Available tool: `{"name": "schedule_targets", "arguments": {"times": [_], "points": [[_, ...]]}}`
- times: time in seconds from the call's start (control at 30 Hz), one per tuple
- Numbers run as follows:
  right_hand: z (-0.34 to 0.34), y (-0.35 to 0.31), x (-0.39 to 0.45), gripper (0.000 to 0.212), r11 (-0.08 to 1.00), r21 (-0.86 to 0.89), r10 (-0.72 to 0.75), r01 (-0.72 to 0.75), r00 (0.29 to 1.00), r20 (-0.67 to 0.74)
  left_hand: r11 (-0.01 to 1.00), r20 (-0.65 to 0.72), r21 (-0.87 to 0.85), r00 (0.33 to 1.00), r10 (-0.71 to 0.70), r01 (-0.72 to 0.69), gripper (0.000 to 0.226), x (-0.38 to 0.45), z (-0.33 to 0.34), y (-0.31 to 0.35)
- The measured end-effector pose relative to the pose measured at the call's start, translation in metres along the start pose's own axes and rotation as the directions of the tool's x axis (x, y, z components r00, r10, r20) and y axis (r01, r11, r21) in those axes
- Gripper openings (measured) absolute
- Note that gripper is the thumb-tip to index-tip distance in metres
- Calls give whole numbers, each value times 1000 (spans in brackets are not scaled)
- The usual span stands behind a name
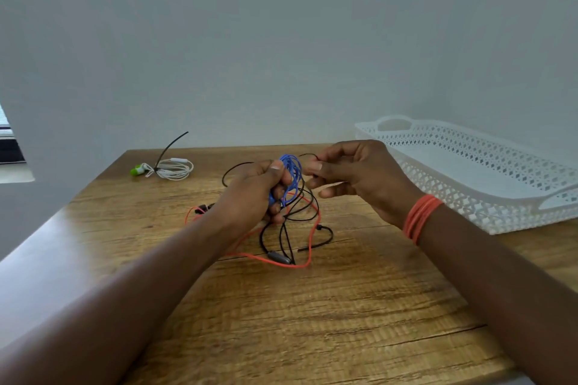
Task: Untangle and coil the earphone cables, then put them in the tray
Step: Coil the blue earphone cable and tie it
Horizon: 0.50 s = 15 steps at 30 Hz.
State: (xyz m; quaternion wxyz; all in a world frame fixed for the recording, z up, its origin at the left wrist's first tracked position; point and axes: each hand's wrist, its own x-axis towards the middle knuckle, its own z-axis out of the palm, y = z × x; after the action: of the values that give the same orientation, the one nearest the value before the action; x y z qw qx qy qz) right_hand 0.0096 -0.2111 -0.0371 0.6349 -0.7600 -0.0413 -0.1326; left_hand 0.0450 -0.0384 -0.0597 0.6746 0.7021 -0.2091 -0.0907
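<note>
Head view: blue cable (291, 175) in left hand (250, 197).

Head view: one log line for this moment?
left hand grips blue cable | right hand pinches black cable | tray empty

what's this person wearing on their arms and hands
Both forearms are bare, with no sleeves in view. The right wrist carries a stack of thin orange bands. The left hand and right hand show no gloves, and no rings or watch can be seen.
</note>
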Motion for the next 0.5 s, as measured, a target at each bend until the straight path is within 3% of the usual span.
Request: {"name": "schedule_targets", "arguments": {"times": [0.13,0.3,0.5], "points": [[6,3,1,11,991,-134,-21,17,999,-29,999,17,28,1000,24,-24,35,0,2,2],[7,4,-2,13,998,32,50,-54,994,95,979,59,163,992,110,-118,30,3,2,-7],[6,5,0,17,991,96,81,-97,984,157,954,11,245,985,175,-172,26,5,-1,-11]]}}
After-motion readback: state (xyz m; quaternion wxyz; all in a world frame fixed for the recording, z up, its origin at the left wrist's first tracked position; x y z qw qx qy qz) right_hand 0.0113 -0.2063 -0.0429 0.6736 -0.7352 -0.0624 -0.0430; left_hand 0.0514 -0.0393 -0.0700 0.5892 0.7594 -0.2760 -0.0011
